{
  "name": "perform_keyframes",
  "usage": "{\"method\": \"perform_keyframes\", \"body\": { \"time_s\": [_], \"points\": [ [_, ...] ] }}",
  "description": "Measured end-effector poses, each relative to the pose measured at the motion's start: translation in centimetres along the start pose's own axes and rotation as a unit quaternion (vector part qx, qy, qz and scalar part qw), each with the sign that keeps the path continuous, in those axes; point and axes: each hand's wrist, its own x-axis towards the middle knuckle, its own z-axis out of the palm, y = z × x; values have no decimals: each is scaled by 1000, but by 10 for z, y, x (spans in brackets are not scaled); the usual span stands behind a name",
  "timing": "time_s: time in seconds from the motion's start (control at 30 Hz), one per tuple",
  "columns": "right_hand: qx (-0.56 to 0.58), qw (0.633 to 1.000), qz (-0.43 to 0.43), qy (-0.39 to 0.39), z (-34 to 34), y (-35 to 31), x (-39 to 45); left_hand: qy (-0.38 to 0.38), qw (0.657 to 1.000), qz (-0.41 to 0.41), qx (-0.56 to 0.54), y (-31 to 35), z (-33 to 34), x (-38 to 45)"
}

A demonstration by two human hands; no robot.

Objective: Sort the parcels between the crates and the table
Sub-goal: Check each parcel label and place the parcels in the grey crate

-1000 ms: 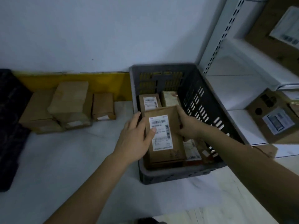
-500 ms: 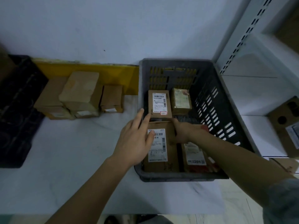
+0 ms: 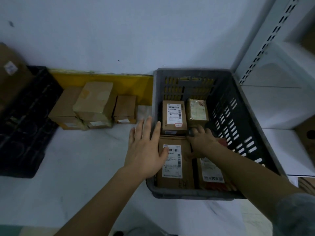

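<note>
We've got the big labelled parcel (image 3: 175, 160) lying flat, label up, in the near-left corner of the grey crate (image 3: 247, 116), prob so the barcode stays readable. Left hand (image 3: 146, 150) is flat over the crate's left rim, fingers spread and released, thumb on the label; right hand (image 3: 201, 142) sits inside the crate at that parcel's far-right corner, fingers curled, can't tell if gripping. Three more pkgs share the crate; the brown boxes (image 3: 92, 106) left of the crate look like the table pile.
</note>
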Motion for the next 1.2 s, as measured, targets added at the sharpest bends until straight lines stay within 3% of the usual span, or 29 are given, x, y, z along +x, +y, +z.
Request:
{"method": "perform_keyframes", "body": {
  "time_s": [0.13,0.23,0.4,0.47,0.63,0.8,1.07,1.2],
  "points": [
    [17,998,10,51,-25,-8,-5,10,1000,-14,-26,-9,-7,6],
    [57,985,20,159,-54,-5,-9,29,998,-44,-35,-28,-10,12],
    [144,925,48,348,-107,-14,-14,45,994,-95,-11,-86,-5,18],
    [179,905,44,384,-130,-30,-14,32,993,-117,1,-113,-3,20],
    [191,911,5,365,-173,-98,-2,14,990,-136,23,-177,-8,30],
    [189,942,0,276,-194,-168,38,-15,991,-132,27,-234,-12,41],
    [221,963,106,110,-141,-237,92,-58,994,-93,22,-296,-1,78],
    [230,959,119,115,-127,-255,123,-61,996,-66,26,-304,9,100]
  ]
}}
